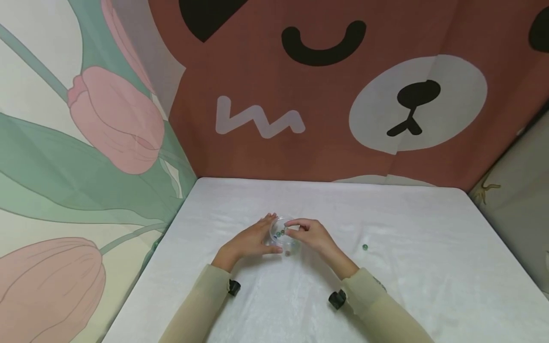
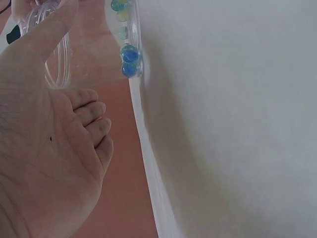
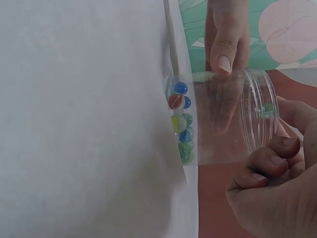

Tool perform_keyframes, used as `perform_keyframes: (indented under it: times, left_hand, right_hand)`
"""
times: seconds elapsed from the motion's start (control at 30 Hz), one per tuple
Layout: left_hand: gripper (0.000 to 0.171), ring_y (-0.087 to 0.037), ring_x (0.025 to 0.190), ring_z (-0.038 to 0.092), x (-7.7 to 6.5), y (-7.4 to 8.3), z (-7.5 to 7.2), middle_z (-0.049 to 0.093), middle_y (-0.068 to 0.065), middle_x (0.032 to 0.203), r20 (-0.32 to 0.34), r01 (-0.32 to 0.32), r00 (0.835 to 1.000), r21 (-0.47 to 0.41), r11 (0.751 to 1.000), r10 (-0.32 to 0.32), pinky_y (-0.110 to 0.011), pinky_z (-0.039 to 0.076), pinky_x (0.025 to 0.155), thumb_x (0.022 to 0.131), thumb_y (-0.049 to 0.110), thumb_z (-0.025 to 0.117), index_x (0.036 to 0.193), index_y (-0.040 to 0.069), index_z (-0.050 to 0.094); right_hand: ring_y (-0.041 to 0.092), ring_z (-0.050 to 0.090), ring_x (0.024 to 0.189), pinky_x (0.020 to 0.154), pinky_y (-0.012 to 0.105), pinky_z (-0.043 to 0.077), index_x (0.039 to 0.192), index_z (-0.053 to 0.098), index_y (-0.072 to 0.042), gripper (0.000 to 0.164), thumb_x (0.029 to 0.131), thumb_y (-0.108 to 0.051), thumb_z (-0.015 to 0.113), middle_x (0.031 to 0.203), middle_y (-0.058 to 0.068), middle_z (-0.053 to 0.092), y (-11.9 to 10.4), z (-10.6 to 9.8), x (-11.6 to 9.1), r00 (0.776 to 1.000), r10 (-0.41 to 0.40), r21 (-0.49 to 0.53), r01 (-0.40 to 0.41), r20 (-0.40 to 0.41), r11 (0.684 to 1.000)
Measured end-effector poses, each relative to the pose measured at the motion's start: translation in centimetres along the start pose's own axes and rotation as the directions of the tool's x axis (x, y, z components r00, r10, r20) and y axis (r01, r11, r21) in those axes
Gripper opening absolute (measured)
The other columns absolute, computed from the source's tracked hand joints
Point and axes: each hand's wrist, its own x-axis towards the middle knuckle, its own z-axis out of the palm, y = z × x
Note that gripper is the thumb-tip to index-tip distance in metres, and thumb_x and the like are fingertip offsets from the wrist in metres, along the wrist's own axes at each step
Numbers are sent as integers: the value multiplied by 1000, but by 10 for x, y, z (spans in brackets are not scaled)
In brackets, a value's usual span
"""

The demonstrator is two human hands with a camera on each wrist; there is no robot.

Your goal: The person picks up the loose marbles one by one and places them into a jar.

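A clear plastic jar with a threaded mouth stands upright on the white-covered table. My left hand holds it from the left, thumb on the near side and fingers round the far side. Over the mouth, my right hand pinches a green marble between thumb and index finger, the other fingers curled in. Several marbles lie on the jar's bottom, among them a red one, a blue one and a green one. Another green marble lies on the table to the right of my right hand.
The white cloth covers the table up to its rounded back corners. Behind it hangs a brown curtain with a bear face, and a tulip-patterned curtain hangs at the left. A small black camera sits at my right wrist.
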Motion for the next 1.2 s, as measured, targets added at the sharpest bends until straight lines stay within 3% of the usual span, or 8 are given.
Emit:
perform_keyframes:
  times: [0.2, 0.57, 1.2]
  left_hand:
    - [109, -20, 157, 8, -1, 1, 0, 12, -3, 170, -3, -4, 1000, 7, 1000, 4, -47, 20, 125, 86, 69, 66, 163, 11, 16]
    - [108, -20, 157, 8, -2, 3, -2, 10, -1, 170, -2, 10, 1000, -2, 1000, -10, -47, 20, 125, 87, 66, 68, 164, 12, 15]
    - [109, -20, 157, 10, -2, 5, -4, 14, -3, 170, 0, 10, 1000, -2, 1000, -10, -45, 19, 126, 85, 69, 67, 163, 12, 18]
  right_hand:
    - [13, 39, 62, 56, 26, 34, 123, 74, -10, 37, 90, -26, 78, 64, -4, 44, -1, 0, -1, 1000, 13, 19, -13, 12, 1000]
    - [13, 40, 64, 57, 25, 35, 121, 75, -14, 35, 89, -28, 79, 65, -4, 44, -1, -3, -4, 1000, 12, 26, -12, 11, 1000]
    - [15, 39, 61, 55, 26, 35, 121, 75, -16, 35, 89, -28, 80, 63, -3, 43, 12, -39, -18, 998, 53, -8, -53, -38, 999]
